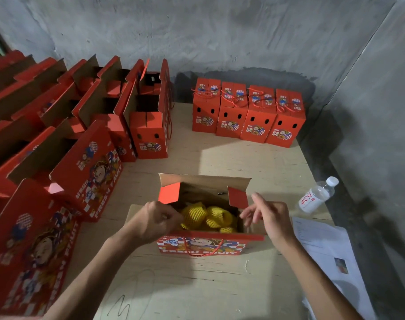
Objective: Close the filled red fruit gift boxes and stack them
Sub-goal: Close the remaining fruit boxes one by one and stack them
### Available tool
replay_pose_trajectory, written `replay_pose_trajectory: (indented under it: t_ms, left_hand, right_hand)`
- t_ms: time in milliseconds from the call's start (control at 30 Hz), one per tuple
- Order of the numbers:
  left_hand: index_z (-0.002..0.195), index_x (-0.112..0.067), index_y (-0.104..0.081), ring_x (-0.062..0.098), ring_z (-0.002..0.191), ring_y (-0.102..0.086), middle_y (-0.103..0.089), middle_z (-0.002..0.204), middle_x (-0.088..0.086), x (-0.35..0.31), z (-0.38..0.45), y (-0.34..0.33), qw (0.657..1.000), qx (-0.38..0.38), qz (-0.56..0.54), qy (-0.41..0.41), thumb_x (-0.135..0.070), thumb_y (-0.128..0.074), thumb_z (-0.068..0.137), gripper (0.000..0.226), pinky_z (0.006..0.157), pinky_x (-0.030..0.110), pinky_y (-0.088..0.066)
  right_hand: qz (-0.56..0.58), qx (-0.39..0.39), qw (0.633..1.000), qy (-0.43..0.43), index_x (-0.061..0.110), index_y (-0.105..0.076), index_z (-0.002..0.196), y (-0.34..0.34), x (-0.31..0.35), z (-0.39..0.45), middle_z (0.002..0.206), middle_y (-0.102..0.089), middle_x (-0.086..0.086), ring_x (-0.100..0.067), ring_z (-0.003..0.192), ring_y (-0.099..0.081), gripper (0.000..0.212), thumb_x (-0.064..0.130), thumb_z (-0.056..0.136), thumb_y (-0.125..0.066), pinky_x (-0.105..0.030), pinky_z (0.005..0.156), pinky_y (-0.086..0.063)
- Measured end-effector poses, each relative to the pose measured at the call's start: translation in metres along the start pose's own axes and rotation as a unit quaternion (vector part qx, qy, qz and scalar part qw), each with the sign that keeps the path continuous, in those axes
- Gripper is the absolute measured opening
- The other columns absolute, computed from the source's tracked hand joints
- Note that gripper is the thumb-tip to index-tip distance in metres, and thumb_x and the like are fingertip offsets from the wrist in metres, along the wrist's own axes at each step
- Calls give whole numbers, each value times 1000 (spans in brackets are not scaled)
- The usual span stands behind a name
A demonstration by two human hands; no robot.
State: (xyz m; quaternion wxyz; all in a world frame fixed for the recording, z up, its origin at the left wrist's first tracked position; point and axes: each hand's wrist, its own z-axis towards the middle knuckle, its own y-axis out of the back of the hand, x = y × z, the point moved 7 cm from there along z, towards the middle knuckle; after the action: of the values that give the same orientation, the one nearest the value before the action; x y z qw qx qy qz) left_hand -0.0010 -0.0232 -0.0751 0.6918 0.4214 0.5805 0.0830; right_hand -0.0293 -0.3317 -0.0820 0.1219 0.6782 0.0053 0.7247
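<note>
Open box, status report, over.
Left hand curled at box left edge; right hand open, holding nothing. Flaps up, fruit showing. Four closed boxes behind. Nothing blocking.

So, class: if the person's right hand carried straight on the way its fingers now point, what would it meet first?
The right hand points left and slightly away, over the open box. It would probably meet the small red side flap first, or else the yellow netted fruit; depth is unclear.

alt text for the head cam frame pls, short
A person's left hand and right hand reach over an open red fruit gift box of yellow net-wrapped fruit on a wooden table. Four closed boxes line the back wall; open boxes crowd the left, a water bottle lies right.
</note>
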Motion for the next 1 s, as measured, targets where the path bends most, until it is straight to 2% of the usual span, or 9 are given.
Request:
replay_pose_trajectory:
  t_ms: [100,233,267,333,400,467,633,833,1000]
  left_hand:
    - [82,-35,-68,0,83,-68,-70,88,-21,4,-6,-18,985,129,93,70,-40,-71,90,10,70,23,-55]
    - [87,-32,-48,5,78,-52,-52,92,-18,-10,-5,3,982,-101,154,31,-47,-80,79,36,61,22,-40]
    - [96,-31,-47,8,84,-52,-50,98,-16,-12,-6,11,979,-158,127,30,-44,-82,78,41,65,23,-42]
    - [141,-26,-32,19,125,-49,-43,136,-1,-8,-3,21,976,-194,76,60,-41,-87,74,87,101,32,-49]
    - [160,-25,11,26,156,-7,-2,169,5,-11,6,24,980,-166,94,49,-47,-90,70,137,122,40,-17]
    - [159,-22,22,21,156,8,12,170,5,-17,18,25,983,-128,127,31,-60,-84,70,144,124,39,-7]
    - [160,-31,-26,18,153,-16,-26,166,-7,-7,28,27,973,-68,216,52,-75,-52,88,88,124,47,-15]
    - [127,-35,-65,17,122,-43,-57,128,-8,-1,37,37,987,-79,137,-24,-35,-74,92,36,101,41,-44]
    - [108,-26,-68,13,117,-50,-55,122,-7,32,47,6,987,51,148,31,-45,-79,83,33,98,37,-51]
  right_hand:
    - [-27,-18,999,-10,15,-68,58,-1,8,10,66,-73,-7,-25,50,-64,50,39,101,-61,-30,55,-53]
    - [-155,-167,972,51,20,-62,77,12,17,10,62,-64,6,-3,52,-55,37,52,96,-60,-15,47,-40]
    - [-165,-184,967,58,19,-61,91,13,19,11,71,-65,7,-2,62,-58,37,56,93,-59,-15,51,-43]
    - [-213,-162,960,78,16,-53,128,10,20,19,116,-65,1,-6,97,-63,47,49,96,-61,-19,70,-53]
    - [-243,-77,963,92,17,-40,151,-1,20,30,150,-49,5,-5,132,-49,57,40,102,-60,-21,99,-47]
    - [-202,-33,977,61,23,-50,148,-8,18,36,148,-54,11,-2,136,-47,52,46,103,-55,-19,108,-42]
    - [-221,-4,966,134,15,-75,107,-7,17,39,108,-71,8,-8,107,-65,21,31,95,-70,-17,90,-50]
    - [-319,48,931,168,13,-72,110,-8,3,35,110,-66,5,-15,105,-62,34,31,84,-84,-29,84,-53]
    - [-374,131,905,156,21,-68,93,-21,-17,23,128,-64,13,-11,115,-58,38,54,79,-80,-38,86,-54]
